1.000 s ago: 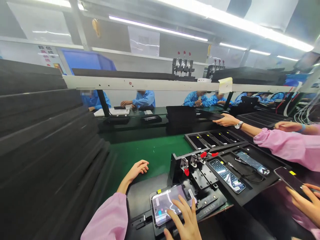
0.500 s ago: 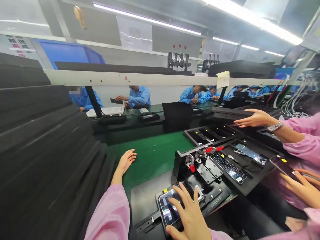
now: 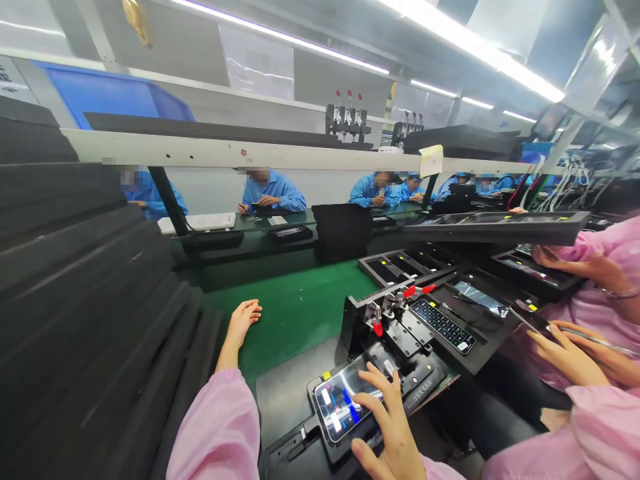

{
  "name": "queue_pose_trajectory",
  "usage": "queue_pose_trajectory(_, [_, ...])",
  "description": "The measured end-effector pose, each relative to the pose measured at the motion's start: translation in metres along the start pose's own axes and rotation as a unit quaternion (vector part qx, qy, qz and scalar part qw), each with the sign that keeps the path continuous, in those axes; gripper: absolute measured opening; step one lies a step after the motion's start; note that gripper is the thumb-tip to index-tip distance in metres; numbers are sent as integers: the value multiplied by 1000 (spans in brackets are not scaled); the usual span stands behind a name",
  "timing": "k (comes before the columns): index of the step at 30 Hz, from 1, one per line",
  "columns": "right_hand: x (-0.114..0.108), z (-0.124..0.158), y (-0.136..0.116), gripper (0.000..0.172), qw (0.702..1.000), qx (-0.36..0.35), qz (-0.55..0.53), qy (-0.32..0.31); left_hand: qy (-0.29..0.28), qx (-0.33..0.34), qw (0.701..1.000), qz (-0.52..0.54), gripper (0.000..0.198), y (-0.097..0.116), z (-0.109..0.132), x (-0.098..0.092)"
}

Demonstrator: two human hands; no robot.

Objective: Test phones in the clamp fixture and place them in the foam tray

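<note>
A phone (image 3: 336, 417) with its screen lit lies in a black fixture (image 3: 425, 385), a yellow tag at its top corner. Over the screen, my right hand (image 3: 393, 427) spreads its fingers; the index fingertip is at the glass, though whether it presses cannot be made out. My left hand (image 3: 243, 320) is above the green mat (image 3: 295, 300), palm inward, fingers stretched and slightly bent, with nothing in it. Metal toggle clamps with red handles (image 3: 378, 329) stand on the fixture's upright behind the phone.
To the left rises a tall stack of black foam sheets (image 3: 90, 320). At right, a phone with a grid screen (image 3: 443, 325) lies on a black tray (image 3: 475, 363). Co-workers in pink sleeves hold a phone (image 3: 531, 320) and a long tray (image 3: 500, 229). A shelf (image 3: 300, 157) crosses ahead.
The phone's screen has changed to a brighter picture with blue patches. My right fingers have shifted slightly on the screen. A co-worker's long tray at right is now raised and tilted.
</note>
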State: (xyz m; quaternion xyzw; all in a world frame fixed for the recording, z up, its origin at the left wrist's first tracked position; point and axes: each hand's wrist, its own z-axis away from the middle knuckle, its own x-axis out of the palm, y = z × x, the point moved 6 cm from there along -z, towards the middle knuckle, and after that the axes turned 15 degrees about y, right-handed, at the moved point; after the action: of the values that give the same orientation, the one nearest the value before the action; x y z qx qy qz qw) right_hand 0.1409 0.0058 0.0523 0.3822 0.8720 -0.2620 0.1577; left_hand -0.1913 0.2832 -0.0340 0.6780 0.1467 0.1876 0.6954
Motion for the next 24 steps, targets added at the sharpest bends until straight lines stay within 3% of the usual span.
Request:
queue_pose_trajectory(5, [-20, 31, 17, 23, 978, 18, -14, 207, 15, -1, 1000, -27, 21, -4, -7, -2])
queue_pose_trajectory(7, [-23, 46, 26, 17, 965, 36, -15, 258, 21, -2, 999, -33, 18, -5, -11, -2])
queue_pose_trajectory(14, [-6, 68, 40, 26, 955, 160, -20, 247, 40, 19, 998, -52, 20, -10, -23, -4])
queue_pose_trajectory(19, [-7, 58, 28, 29, 953, 84, 18, 291, 51, 30, 993, -100, 22, -14, -31, -3])
queue_pose_trajectory(24, [-9, 55, 33, 30, 951, 83, 31, 297, 48, 40, 989, -136, 34, -15, -33, 1])
